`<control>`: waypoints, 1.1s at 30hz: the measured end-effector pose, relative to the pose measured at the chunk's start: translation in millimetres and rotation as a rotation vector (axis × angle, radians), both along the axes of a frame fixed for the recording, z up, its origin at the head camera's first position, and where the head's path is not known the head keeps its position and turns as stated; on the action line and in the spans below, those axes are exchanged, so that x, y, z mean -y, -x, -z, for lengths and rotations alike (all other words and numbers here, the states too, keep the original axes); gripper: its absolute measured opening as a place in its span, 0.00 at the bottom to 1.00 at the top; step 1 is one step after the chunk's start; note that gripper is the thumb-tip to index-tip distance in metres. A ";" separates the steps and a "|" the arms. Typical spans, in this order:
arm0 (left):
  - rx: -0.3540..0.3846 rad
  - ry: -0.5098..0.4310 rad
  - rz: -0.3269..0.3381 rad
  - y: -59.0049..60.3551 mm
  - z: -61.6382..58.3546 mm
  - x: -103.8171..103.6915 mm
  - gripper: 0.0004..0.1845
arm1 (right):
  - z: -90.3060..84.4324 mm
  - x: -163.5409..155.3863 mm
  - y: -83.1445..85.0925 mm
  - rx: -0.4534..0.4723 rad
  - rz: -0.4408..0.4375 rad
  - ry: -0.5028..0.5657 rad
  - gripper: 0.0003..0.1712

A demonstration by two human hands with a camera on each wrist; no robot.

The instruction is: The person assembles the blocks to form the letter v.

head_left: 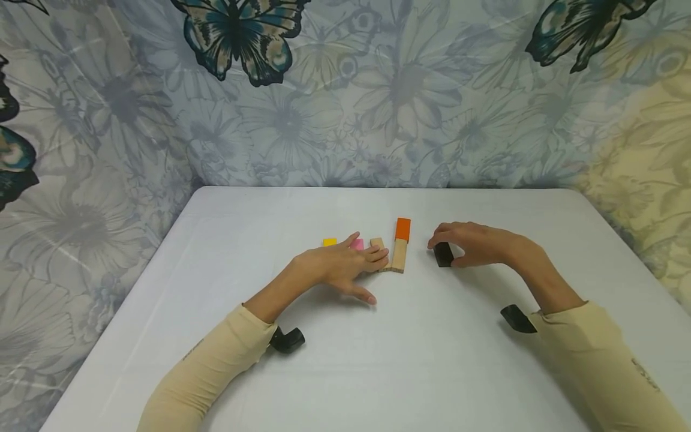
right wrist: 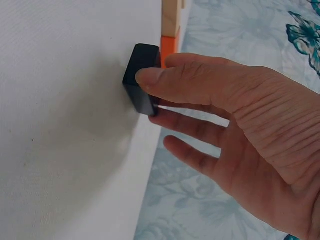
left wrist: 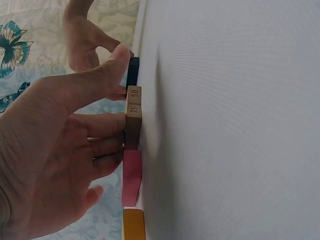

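Nearest to me, low in the head view, both cream sleeves [head_left: 216,360] come in from the bottom corners, each with a small black wrist camera [head_left: 287,339] under the cuff, so the forearms sit low over the white table [head_left: 345,372]. Just past them, in the middle of the frame, my left hand [head_left: 337,267] lies flat with straight, relaxed fingers; it grips nothing, and its fingertips [left wrist: 117,122] press against the side of a plain wooden block [left wrist: 133,120], which I judge is meant to steady the row. In the left wrist view that block bears stamped numbers on its end and stands in line with a pink block [left wrist: 131,177] and a yellow block [left wrist: 133,225] lower in the frame. To the right of centre, my right hand [head_left: 475,243] arches over a black block [head_left: 443,254], thumb on one side and fingers on the other, pinching it as it rests on the table; the arched wrist seems to keep the palm clear of the neighbouring pieces. The black block sits a short way right of a long wooden piece [head_left: 399,255], apart from it. Farther back, an orange block [head_left: 402,229] butts end to end against that long piece. Beyond the table's far edge hangs a flowered cloth [head_left: 345,90] with butterflies [head_left: 240,33].
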State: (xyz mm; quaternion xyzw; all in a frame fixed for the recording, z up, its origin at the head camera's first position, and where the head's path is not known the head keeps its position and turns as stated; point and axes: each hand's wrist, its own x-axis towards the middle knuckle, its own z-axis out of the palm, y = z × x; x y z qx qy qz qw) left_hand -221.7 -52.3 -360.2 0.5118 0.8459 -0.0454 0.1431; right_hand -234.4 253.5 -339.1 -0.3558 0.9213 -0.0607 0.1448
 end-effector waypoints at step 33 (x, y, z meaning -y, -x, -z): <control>-0.044 -0.014 0.031 1.0 1.8 2.6 0.49 | -3.5 25.3 58.3 -0.176 0.045 0.232 0.16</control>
